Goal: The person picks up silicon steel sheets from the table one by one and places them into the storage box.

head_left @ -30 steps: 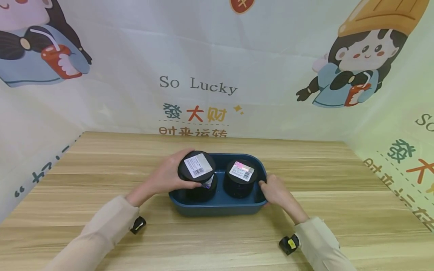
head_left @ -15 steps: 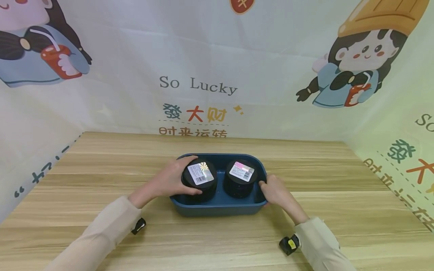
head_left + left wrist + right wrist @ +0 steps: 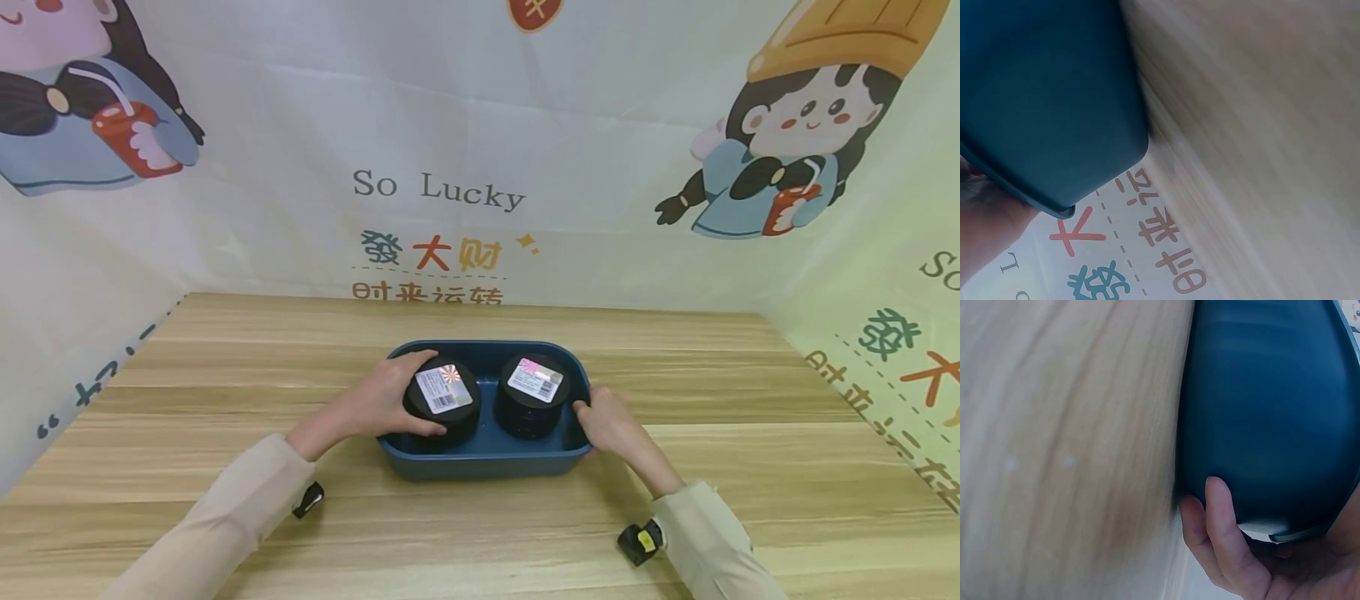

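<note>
A dark blue oval-ended bin (image 3: 483, 467) stands on the table with black round containers in it. At its left end, my left hand (image 3: 378, 400) grips a black round container (image 3: 442, 396) with a white label and a shiny sticker on top, thumb on the near side. A similar labelled black container (image 3: 533, 392) stands in the right half, apart from the first. My right hand (image 3: 606, 419) holds the bin's right end by the rim, thumb inside. In the right wrist view, fingers (image 3: 1225, 531) press the bin's outer wall. What lies under the left container is hidden.
The wood-grain table (image 3: 750, 467) extends around the bin. A printed cloth (image 3: 600, 167) hangs behind it and along both sides. Small black devices sit at each wrist, the right one (image 3: 640, 542) with a yellow patch.
My left hand has lowered the left container, moving slightly right, from a tilted hold above another onto the spot over it inside the bin. The right hand and the bin have stayed put.
</note>
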`<state>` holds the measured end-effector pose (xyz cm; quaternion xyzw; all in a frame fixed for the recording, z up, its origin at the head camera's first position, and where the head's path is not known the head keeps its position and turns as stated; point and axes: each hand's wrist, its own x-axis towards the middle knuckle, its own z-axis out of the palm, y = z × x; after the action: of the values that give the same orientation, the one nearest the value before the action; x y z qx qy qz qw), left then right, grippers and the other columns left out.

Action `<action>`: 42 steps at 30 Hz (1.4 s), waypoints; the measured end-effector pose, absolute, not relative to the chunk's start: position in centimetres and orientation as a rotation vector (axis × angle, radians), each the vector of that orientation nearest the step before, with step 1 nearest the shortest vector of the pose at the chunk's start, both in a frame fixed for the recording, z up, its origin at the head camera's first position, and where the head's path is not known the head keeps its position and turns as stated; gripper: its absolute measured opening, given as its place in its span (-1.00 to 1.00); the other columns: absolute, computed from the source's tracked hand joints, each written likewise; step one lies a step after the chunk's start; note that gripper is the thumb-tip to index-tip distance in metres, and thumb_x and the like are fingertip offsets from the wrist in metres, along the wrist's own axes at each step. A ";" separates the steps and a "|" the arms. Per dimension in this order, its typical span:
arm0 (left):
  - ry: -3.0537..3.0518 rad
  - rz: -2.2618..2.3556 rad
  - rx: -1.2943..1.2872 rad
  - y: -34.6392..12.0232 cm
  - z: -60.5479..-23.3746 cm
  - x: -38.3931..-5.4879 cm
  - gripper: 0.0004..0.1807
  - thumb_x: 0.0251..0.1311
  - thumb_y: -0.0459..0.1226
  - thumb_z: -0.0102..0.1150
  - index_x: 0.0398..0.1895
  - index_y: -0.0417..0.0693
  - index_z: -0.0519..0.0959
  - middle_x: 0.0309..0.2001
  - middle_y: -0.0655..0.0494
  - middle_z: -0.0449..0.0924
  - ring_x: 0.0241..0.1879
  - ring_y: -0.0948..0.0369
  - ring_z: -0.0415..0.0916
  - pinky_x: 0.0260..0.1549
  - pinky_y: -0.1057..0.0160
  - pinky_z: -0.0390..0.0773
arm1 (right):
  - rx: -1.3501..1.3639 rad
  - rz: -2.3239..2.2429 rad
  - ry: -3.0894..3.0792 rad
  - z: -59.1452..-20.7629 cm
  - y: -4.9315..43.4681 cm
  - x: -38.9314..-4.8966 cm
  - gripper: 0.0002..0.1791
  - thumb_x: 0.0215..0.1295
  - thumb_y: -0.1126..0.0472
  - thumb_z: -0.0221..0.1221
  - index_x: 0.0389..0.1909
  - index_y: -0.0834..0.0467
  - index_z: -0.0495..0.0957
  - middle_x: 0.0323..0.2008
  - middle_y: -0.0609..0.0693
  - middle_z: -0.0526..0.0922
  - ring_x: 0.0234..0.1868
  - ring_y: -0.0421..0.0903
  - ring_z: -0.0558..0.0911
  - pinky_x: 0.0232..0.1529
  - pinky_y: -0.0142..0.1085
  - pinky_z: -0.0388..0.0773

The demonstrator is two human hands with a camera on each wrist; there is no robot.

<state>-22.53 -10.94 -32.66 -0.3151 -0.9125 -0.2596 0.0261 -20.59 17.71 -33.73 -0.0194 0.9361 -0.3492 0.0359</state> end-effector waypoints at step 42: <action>-2.982 -0.719 -0.916 -10.0 -32.1 -22.9 0.05 -0.25 0.01 0.38 0.20 -0.49 0.12 0.15 -0.36 0.25 0.11 -0.10 0.27 0.05 -0.01 0.28 | -0.080 -1.019 2.922 -33.7 17.7 -20.5 -0.79 0.18 0.34 -0.14 -0.43 0.42 0.40 -0.62 0.21 0.52 -0.76 -0.03 0.55 -0.71 -0.34 0.45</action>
<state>-22.89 -10.04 -32.13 -0.2861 -0.9310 -0.2246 -0.0300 -20.53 17.68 -33.68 -0.0258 0.9436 -0.3293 0.0231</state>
